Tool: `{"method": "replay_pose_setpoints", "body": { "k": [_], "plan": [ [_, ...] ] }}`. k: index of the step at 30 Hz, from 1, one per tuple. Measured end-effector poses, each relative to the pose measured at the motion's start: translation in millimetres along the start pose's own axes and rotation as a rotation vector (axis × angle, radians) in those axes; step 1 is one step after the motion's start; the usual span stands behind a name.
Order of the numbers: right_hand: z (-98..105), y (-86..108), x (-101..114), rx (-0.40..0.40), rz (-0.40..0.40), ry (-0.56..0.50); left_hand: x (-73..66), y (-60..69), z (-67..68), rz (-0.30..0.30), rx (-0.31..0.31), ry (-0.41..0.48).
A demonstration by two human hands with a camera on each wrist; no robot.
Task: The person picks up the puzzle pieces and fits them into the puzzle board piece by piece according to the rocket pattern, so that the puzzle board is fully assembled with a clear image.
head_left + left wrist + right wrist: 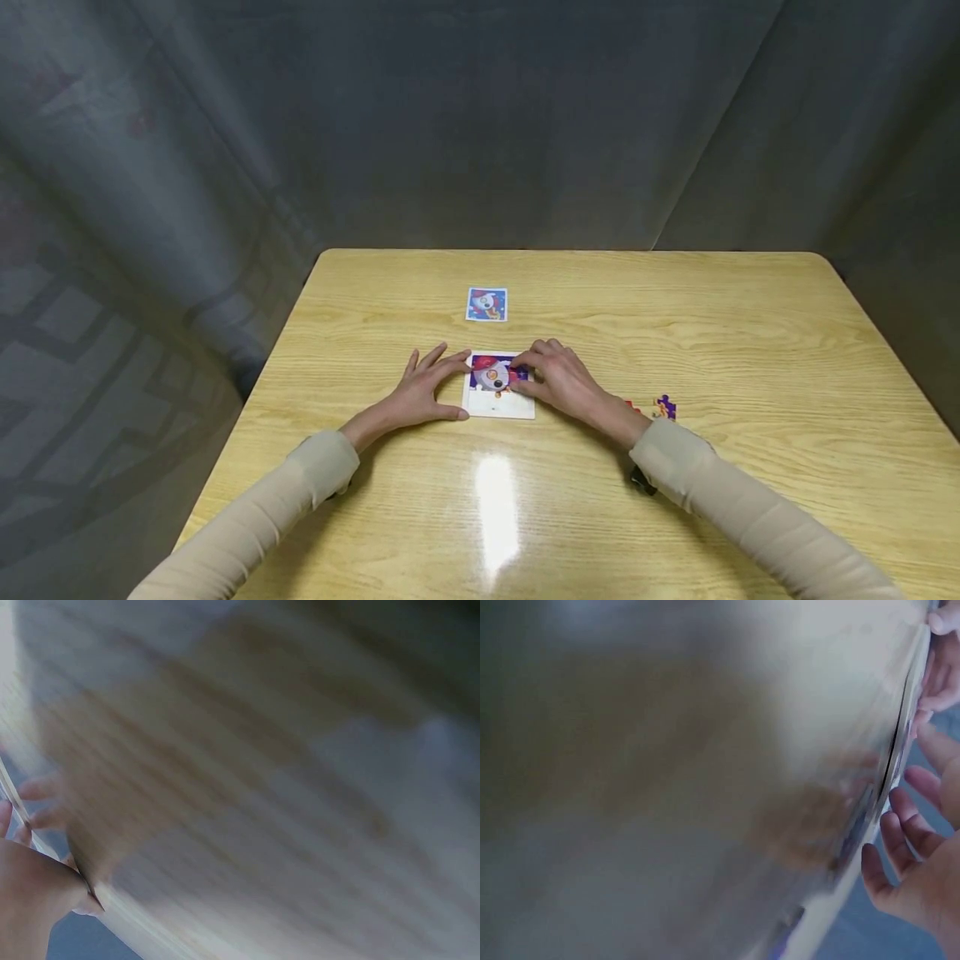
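A white-framed jigsaw puzzle (pixel 501 406) lies on the table, its upper part filled with a picture of a white character in a red hat. The lower part shows bare white. My left hand (pixel 423 393) touches the frame's left side, index finger near the upper corner and thumb near the lower one, other fingers spread. At the right side of the picture, my right hand (pixel 562 382) holds a dark purple puzzle piece (pixel 522 375) between thumb and index finger. In the right wrist view the right hand (pixel 922 847) appears at the edge, its fingers bent; the piece is hidden there.
Beyond the puzzle lies a small square picture card (pixel 487 305) with a similar character. Loose pieces, a purple and orange one (pixel 666 407) and a red one (pixel 632 406), lie by the right forearm. Grey curtains (pixel 487 125) hang around the wooden table (pixel 750 333).
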State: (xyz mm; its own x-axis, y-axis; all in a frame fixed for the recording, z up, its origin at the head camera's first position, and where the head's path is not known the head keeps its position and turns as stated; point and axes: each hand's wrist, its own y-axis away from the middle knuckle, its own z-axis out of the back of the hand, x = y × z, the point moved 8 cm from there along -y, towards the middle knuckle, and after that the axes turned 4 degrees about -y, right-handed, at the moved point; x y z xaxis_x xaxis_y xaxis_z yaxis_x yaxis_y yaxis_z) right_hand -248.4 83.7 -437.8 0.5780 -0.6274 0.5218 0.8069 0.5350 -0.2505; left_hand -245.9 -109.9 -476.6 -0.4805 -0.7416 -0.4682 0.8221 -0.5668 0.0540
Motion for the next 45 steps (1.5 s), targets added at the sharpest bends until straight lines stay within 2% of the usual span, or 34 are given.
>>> {"method": "replay_pose_setpoints", "body": {
  "k": [9, 13, 25, 32, 38, 45],
  "plan": [
    [-2, 5.5, -8, 0.01, -0.026, -0.063, -1.9, 1.2, 1.1, -0.029, -0.027, 0.018],
    [-1, 5.6, -7, 0.004, -0.014, -0.066, -0.3, 0.5, 0.7, -0.014, -0.017, 0.007],
    [1, 8.6, 2, -0.011, 0.049, 0.017, -0.8, -0.2, 0.8, -0.003, -0.005, -0.001],
    [2, 9.8, 3, -0.021, 0.038, 0.046, -1.0, -0.3, 0.1, -0.011, -0.009, -0.007],
    [4, 10.9, 4, -0.048, 0.064, 0.033, -1.0, 0.5, -1.8, -0.008, 0.002, -0.004],
    [5, 9.5, 3, -0.038, 0.061, 0.02, -3.3, -0.1, 2.3, -0.02, -0.023, 0.007]
  ]
}}
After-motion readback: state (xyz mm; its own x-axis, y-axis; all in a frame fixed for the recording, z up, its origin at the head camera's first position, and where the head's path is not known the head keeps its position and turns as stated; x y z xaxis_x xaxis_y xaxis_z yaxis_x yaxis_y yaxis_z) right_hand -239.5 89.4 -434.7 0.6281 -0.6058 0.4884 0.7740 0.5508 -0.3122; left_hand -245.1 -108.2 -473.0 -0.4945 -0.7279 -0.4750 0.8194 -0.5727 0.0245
